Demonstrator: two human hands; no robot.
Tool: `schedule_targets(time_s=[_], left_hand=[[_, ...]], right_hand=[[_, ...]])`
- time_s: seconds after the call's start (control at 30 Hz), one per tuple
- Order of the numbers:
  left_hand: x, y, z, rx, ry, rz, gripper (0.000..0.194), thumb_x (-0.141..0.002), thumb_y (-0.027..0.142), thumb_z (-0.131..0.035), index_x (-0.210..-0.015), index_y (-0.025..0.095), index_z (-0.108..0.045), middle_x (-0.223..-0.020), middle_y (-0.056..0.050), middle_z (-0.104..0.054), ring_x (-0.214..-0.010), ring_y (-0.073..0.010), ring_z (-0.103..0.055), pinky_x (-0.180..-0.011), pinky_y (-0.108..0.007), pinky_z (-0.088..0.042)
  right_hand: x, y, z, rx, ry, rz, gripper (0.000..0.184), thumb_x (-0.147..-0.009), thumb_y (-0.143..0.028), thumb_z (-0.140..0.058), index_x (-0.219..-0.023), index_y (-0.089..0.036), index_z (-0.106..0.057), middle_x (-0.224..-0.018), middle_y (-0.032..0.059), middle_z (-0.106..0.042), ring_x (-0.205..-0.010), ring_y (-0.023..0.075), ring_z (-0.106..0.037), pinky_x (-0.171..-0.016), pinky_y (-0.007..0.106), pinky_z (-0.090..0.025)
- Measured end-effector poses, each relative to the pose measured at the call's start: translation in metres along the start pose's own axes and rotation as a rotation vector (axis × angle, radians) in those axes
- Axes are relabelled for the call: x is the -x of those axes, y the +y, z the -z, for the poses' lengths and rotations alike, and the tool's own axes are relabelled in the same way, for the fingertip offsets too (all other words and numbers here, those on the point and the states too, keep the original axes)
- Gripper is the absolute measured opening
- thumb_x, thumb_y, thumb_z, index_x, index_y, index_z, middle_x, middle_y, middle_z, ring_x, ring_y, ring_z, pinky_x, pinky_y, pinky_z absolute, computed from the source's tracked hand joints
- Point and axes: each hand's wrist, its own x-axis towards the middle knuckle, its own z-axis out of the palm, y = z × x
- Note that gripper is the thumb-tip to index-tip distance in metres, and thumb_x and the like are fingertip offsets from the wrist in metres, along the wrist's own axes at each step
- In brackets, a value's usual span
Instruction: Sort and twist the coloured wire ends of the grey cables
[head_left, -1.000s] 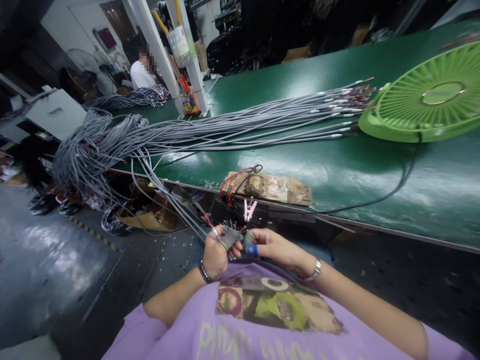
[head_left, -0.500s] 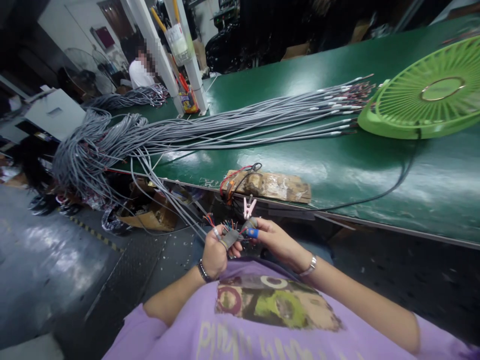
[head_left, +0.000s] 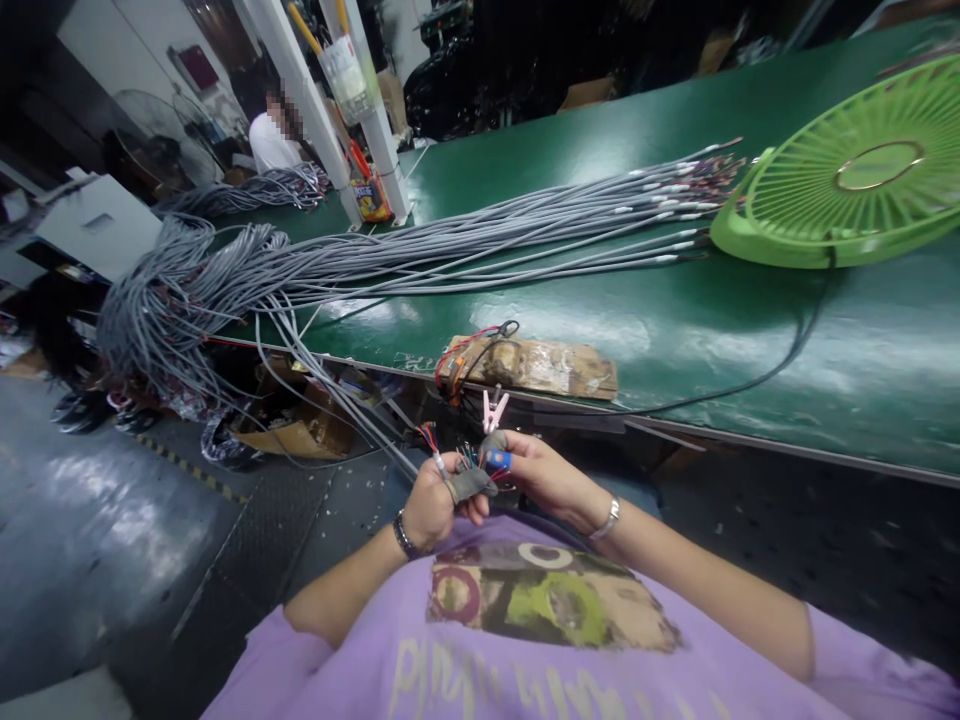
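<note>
My left hand (head_left: 435, 503), with a grey cover on its thumb, is closed round the end of a grey cable (head_left: 397, 455). Thin coloured wires (head_left: 470, 457) fan out above that thumb, and another small bunch of wires (head_left: 428, 436) sticks up at the left. Close by on the right, my right hand (head_left: 536, 470) pinches at the wire ends; it wears a grey finger cover and a blue band (head_left: 498, 459). Which wires it holds is too small to tell. A pink clip (head_left: 493, 409) stands just beyond my fingers at the bench edge.
Many grey cables (head_left: 420, 245) lie along the green bench (head_left: 675, 345), their bundle drooping over its left edge. A green fan (head_left: 862, 170) stands at right, its cord crossing the bench. A worn wooden block (head_left: 547, 366) sits at the front edge. A person (head_left: 274, 138) is in the background.
My hands have drawn slightly closer together, and the wires fan out more upright above my left thumb. The whole view has shifted a little.
</note>
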Motion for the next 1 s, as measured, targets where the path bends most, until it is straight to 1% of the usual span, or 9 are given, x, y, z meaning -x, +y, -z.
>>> schedule_targets(time_s=[0.13, 0.27, 0.37, 0.53, 0.63, 0.73, 0.8, 0.93, 1.0], left_hand=[[0.000, -0.002, 0.000, 0.003, 0.087, -0.061, 0.048, -0.052, 0.057, -0.079, -0.057, 0.018, -0.052, -0.042, -0.001, -0.060, -0.030, -0.0090, -0.048, -0.033, -0.019, -0.032], [-0.001, -0.004, -0.002, -0.003, 0.149, -0.118, 0.048, -0.054, 0.059, -0.078, -0.060, 0.018, -0.054, -0.044, 0.000, -0.061, -0.031, -0.0089, -0.049, -0.034, -0.019, -0.034], [-0.001, -0.006, -0.002, -0.036, 0.163, -0.126, 0.047, -0.056, 0.058, -0.078, -0.061, 0.018, -0.053, -0.045, 0.001, -0.061, -0.032, -0.0088, -0.050, -0.034, -0.019, -0.034], [-0.002, -0.009, 0.000, -0.074, 0.150, -0.117, 0.046, -0.056, 0.056, -0.078, -0.061, 0.018, -0.052, -0.045, 0.002, -0.060, -0.034, -0.0089, -0.051, -0.036, -0.018, -0.035], [0.002, -0.001, -0.003, -0.075, 0.162, -0.117, 0.047, -0.054, 0.058, -0.078, -0.058, 0.019, -0.051, -0.043, 0.002, -0.058, -0.032, -0.0086, -0.048, -0.035, -0.019, -0.034], [0.011, 0.014, -0.010, -0.055, 0.192, -0.121, 0.049, -0.049, 0.059, -0.079, -0.053, 0.020, -0.051, -0.040, 0.003, -0.056, -0.032, -0.0076, -0.045, -0.035, -0.019, -0.032], [0.018, 0.024, -0.012, -0.040, 0.217, -0.138, 0.047, -0.047, 0.058, -0.080, -0.052, 0.020, -0.052, -0.040, 0.003, -0.056, -0.032, -0.0071, -0.043, -0.036, -0.020, -0.032], [0.020, 0.029, 0.000, -0.021, 0.210, -0.150, 0.042, -0.048, 0.054, -0.083, -0.055, 0.020, -0.059, -0.041, 0.004, -0.055, -0.036, -0.0093, -0.046, -0.037, -0.020, -0.035], [0.010, 0.024, 0.012, -0.031, 0.176, -0.116, 0.044, -0.044, 0.052, -0.085, -0.057, 0.019, -0.060, -0.042, 0.003, -0.057, -0.038, -0.0098, -0.048, -0.038, -0.020, -0.039]], right_hand=[[0.000, 0.002, 0.002, -0.067, 0.076, 0.010, 0.039, -0.056, -0.046, -0.083, -0.067, -0.017, -0.059, -0.062, -0.0032, -0.056, -0.058, 0.0098, -0.044, -0.059, 0.026, -0.036], [0.004, 0.000, 0.004, -0.171, 0.092, -0.048, 0.041, -0.058, -0.051, -0.081, -0.073, -0.018, -0.062, -0.065, -0.0025, -0.055, -0.058, 0.0103, -0.046, -0.059, 0.027, -0.039], [0.009, 0.000, 0.002, -0.117, 0.056, -0.041, 0.043, -0.058, -0.053, -0.081, -0.075, -0.017, -0.063, -0.067, -0.0017, -0.055, -0.059, 0.0104, -0.046, -0.059, 0.027, -0.039], [0.010, 0.000, -0.005, 0.069, 0.084, 0.045, 0.046, -0.057, -0.056, -0.080, -0.071, -0.017, -0.059, -0.061, -0.0031, -0.054, -0.057, 0.0100, -0.042, -0.057, 0.026, -0.033], [0.009, -0.004, -0.010, 0.100, 0.091, 0.056, 0.047, -0.056, -0.057, -0.080, -0.066, -0.018, -0.056, -0.057, -0.0041, -0.052, -0.054, 0.0095, -0.039, -0.056, 0.027, -0.032], [0.008, -0.012, -0.020, 0.075, 0.032, 0.051, 0.051, -0.054, -0.064, -0.078, -0.061, -0.019, -0.054, -0.054, -0.0053, -0.048, -0.051, 0.0089, -0.037, -0.055, 0.027, -0.032], [0.007, -0.018, -0.029, 0.057, 0.016, 0.059, 0.057, -0.046, -0.070, -0.077, -0.058, -0.019, -0.053, -0.053, -0.0058, -0.047, -0.050, 0.0081, -0.036, -0.054, 0.027, -0.032], [-0.004, -0.019, -0.039, 0.097, 0.047, 0.078, 0.066, -0.033, -0.075, -0.075, -0.060, -0.019, -0.056, -0.056, -0.0056, -0.052, -0.053, 0.0089, -0.042, -0.056, 0.028, -0.037], [-0.016, -0.010, -0.034, 0.120, 0.083, 0.089, 0.064, -0.034, -0.073, -0.076, -0.062, -0.018, -0.058, -0.057, -0.0054, -0.054, -0.055, 0.0091, -0.044, -0.057, 0.027, -0.038]])
